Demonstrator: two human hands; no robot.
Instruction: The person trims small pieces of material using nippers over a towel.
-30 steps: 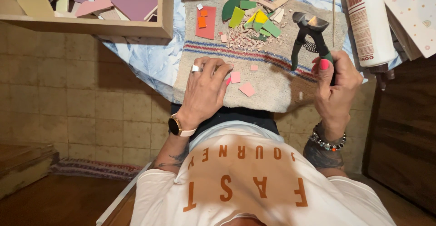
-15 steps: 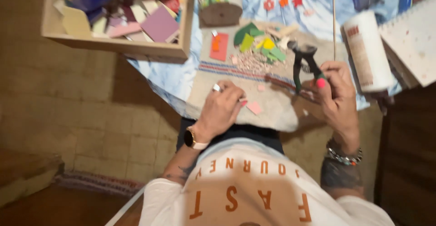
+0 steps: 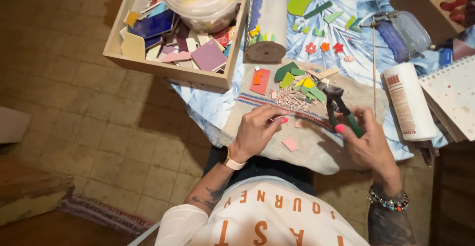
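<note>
My right hand [image 3: 368,142] grips green-handled tile nippers [image 3: 339,106], jaws pointing up toward a heap of small tile chips [image 3: 289,99]. My left hand [image 3: 257,127] rests on a beige cloth [image 3: 321,149], its fingertips pinched near a tiny pink piece; whether it holds that piece is unclear. Two pink tile bits lie on the cloth, one [image 3: 290,143] below my left hand and one [image 3: 298,124] between the hands. Green, yellow and red tile shards [image 3: 297,78] sit at the cloth's far edge.
A wooden box [image 3: 168,70] of coloured tile pieces, with a clear plastic tub [image 3: 203,1] on it, stands at the left. A white glue bottle [image 3: 408,105], a spiral notebook [image 3: 452,95], a grey roll [image 3: 269,23] and small flower shapes [image 3: 324,47] lie on the blue patterned tablecloth.
The view has tilted so more of the table and box shows. My left hand has shifted from lying flat on the pink pieces to pinching with its fingertips. The nippers stay in my right hand.
</note>
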